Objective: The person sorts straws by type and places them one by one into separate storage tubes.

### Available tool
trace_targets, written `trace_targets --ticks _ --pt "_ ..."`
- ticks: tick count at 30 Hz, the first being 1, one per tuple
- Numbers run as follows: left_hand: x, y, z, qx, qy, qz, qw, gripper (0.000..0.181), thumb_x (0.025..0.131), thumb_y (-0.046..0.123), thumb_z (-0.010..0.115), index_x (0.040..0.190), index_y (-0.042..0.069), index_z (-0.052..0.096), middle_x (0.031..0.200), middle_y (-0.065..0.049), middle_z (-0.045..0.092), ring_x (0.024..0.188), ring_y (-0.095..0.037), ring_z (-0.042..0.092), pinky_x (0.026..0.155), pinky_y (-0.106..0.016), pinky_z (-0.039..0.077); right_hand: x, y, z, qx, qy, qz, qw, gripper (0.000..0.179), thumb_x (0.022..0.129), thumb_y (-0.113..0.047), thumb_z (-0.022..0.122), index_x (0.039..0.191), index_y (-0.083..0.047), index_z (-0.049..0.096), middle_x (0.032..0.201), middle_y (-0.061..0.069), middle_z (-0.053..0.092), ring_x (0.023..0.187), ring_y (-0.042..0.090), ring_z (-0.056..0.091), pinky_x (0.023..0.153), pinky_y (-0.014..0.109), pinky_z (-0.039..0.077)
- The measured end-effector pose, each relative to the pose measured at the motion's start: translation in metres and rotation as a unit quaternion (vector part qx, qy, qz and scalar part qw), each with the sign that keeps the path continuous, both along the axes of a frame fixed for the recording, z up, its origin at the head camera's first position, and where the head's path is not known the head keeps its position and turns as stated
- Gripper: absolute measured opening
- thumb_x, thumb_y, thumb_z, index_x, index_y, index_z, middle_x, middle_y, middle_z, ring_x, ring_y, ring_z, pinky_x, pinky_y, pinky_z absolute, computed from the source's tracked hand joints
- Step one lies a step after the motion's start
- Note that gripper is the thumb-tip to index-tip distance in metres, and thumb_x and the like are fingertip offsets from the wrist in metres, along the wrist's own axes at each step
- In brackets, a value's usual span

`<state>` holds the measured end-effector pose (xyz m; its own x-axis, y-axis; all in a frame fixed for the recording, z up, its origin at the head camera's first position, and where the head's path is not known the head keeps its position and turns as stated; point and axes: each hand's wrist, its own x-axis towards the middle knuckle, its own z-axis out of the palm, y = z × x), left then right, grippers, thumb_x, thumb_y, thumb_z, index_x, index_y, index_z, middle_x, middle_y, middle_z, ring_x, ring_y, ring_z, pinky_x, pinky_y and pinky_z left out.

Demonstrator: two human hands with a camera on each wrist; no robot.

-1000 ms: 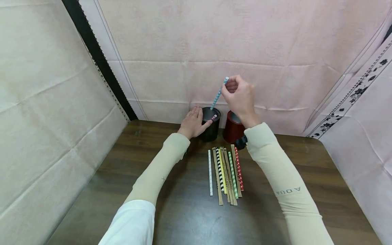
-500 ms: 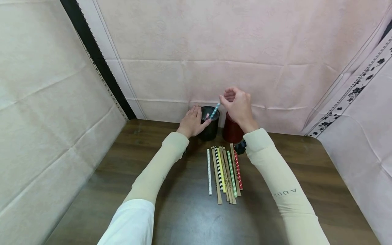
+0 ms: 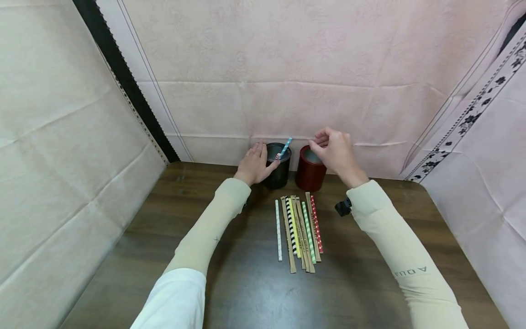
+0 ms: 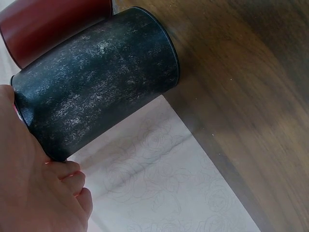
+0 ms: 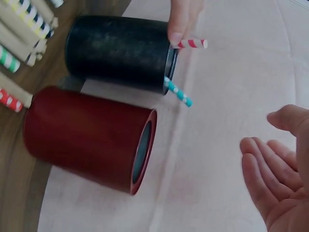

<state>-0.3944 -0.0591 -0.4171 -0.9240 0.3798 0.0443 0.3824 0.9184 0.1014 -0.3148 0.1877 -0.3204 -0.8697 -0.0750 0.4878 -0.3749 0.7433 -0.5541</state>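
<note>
My left hand (image 3: 255,165) holds the black cup (image 3: 280,176) at its rim, fingers on the left side and thumb across the front. Two paper straws lean in that cup: a blue one with white dots (image 5: 179,93) and a pink-and-white striped one (image 5: 195,44), near the left thumb. Beside it, apart from my right hand (image 3: 336,153), stands a dark red cup (image 5: 87,140). That hand hovers just above and right of the red cup, its fingers relaxed and nothing between them. The left wrist view shows the black cup's side (image 4: 101,82) with left fingertips at its rim.
On the brown wooden table (image 3: 230,283) lie several straws side by side, including a white one (image 3: 278,230), a yellow one (image 3: 294,228) and a red dotted one (image 3: 316,224), with brown paper-wrapped ones among them. A pale cloth (image 3: 213,109) hangs close behind the cups.
My right hand lowered the blue dotted straw into the black cup, let go of it, and moved right toward the red cup. The left hand has stayed on the black cup.
</note>
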Motion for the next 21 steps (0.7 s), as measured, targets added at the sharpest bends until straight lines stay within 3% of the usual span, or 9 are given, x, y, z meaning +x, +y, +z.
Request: trace_targets --ticks 10,17,21 --pt "0.005 -0.002 0.002 0.013 0.011 -0.002 0.9998 0.093 0.109 0.068 0.022 0.168 -0.003 0.012 0.177 -0.020 0.013 0.167 -0.031 0.010 0.136 -0.040 0.013 0.014 0.026 -0.018 0.096 -0.109 0.016 0.9893 0.027 0.099 -0.020 0.072 0.108 0.005 0.073 0.106 0.022 0.079 0.099 0.035 0.078 0.089 0.050 0.063" --pt "0.007 -0.001 0.003 0.017 0.013 -0.006 0.9998 0.092 0.109 0.067 0.023 0.168 -0.003 0.013 0.177 -0.020 0.015 0.167 -0.031 0.011 0.136 -0.040 0.015 0.020 0.035 -0.047 0.151 -0.178 0.031 0.9717 0.030 0.098 -0.021 0.074 0.110 0.007 0.073 0.107 0.022 0.078 0.099 0.037 0.073 0.091 0.052 0.059" --pt "0.008 -0.001 0.003 0.020 0.014 -0.006 0.9997 0.091 0.109 0.067 0.024 0.167 -0.003 0.014 0.177 -0.021 0.017 0.167 -0.031 0.012 0.136 -0.041 0.015 0.021 0.038 -0.071 0.164 -0.213 0.038 0.9624 0.027 0.097 -0.021 0.075 0.104 0.005 0.073 0.102 0.019 0.075 0.091 0.031 0.069 0.081 0.046 0.059"
